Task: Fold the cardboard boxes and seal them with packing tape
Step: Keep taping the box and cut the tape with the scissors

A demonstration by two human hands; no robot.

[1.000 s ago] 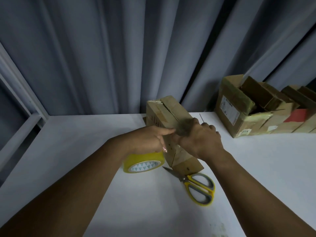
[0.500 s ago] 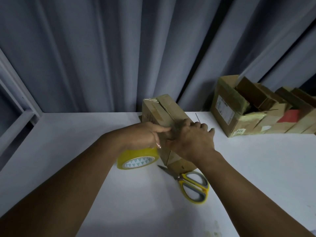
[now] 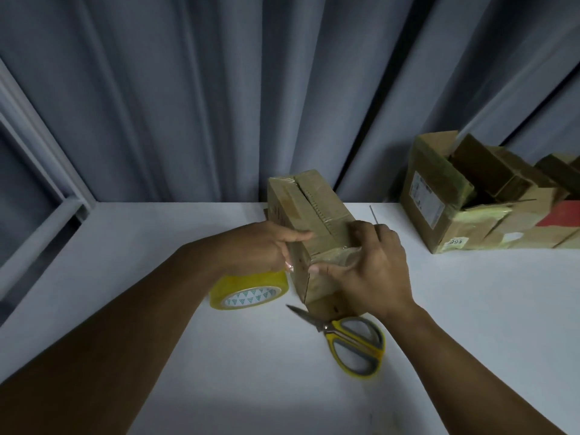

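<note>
A small closed cardboard box [image 3: 310, 208] stands on the white table [image 3: 157, 252], long side pointing away from me. My left hand [image 3: 260, 246] grips its left side, thumb lying across the top. My right hand [image 3: 373, 268] presses a strip of clear tape over the near top edge, fingers on top and thumb on the front face. A yellow roll of packing tape [image 3: 248, 288] lies flat just under my left hand, against the box. Yellow-handled scissors [image 3: 351, 340] lie in front of the box, blades pointing left.
A pile of worn cardboard boxes [image 3: 439, 196], one with a white label and another with a red patch, sits at the back right against the grey curtain [image 3: 188, 89]. A window frame [image 3: 40, 171] stands at the left. A thin metal pin [image 3: 373, 215] lies behind my right hand.
My right hand has slid from the top of the box down over its near edge, smoothing the tape onto the front face. My left hand stays on the box.
</note>
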